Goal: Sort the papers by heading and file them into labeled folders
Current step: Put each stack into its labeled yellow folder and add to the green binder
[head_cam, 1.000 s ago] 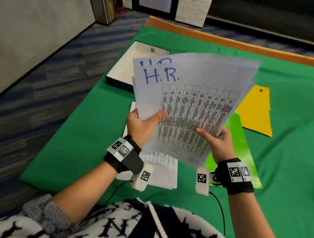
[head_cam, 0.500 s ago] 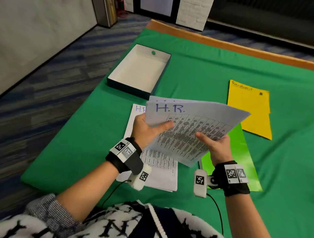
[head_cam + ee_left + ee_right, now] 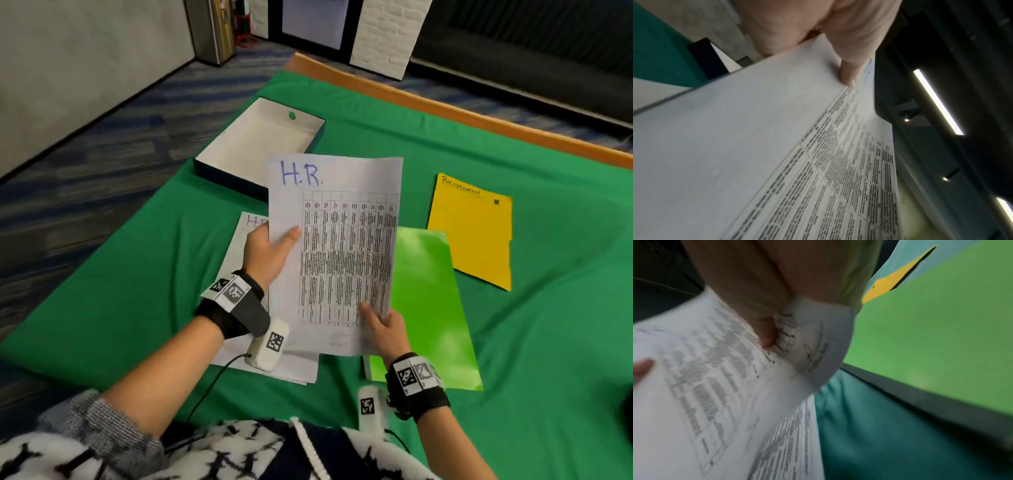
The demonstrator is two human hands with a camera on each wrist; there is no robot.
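Pinching the white printed sheets headed "H.R." (image 3: 334,253): left hand (image 3: 269,255) thumb-on-top at the left edge, right hand (image 3: 382,329) at the bottom right corner, curling it. Held just above a flat white paper pile (image 3: 239,260) and a bright green folder (image 3: 424,308) on the green cloth (image 3: 137,291). Yellow "Receptionist" folder (image 3: 471,233) further right, open white shallow box (image 3: 260,140) behind.

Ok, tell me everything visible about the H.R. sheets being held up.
The H.R. sheets are white paper: a blue handwritten "H.R." heading at top left, a dense black printed table below. They are held tilted above the green cloth. The left hand pinches the left edge, the right hand the lower right corner, which bends.
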